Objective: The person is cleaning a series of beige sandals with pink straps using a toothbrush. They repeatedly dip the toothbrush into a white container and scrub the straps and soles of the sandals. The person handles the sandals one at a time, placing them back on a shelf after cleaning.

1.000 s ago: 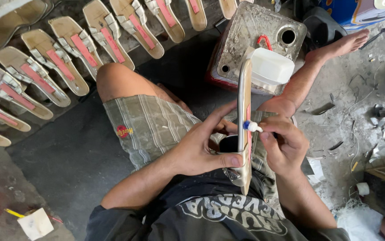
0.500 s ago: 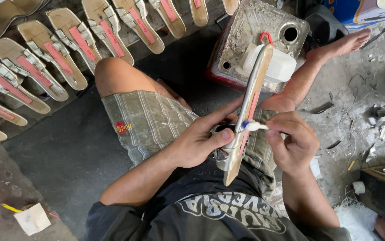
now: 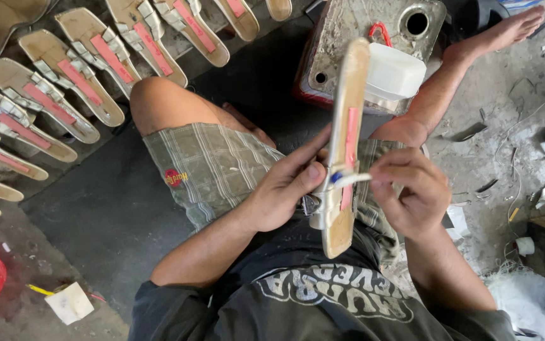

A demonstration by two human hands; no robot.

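The left hand (image 3: 282,192) is grasping a sandal sole (image 3: 342,151) by its edge, thumb pressing on the insole face; the right hand (image 3: 411,196) is pinching a small white applicator (image 3: 351,180) against the pink strip (image 3: 350,136). The sole is standing nearly upright over the lap, above the striped shorts (image 3: 215,167). Judgement: the stroke is going best with the sole braced steady and the tip kept on the strip. Finished soles (image 3: 83,82) are lying in a row on the floor (image 3: 89,215). Compared with half a second ago, the sole is tilting less.
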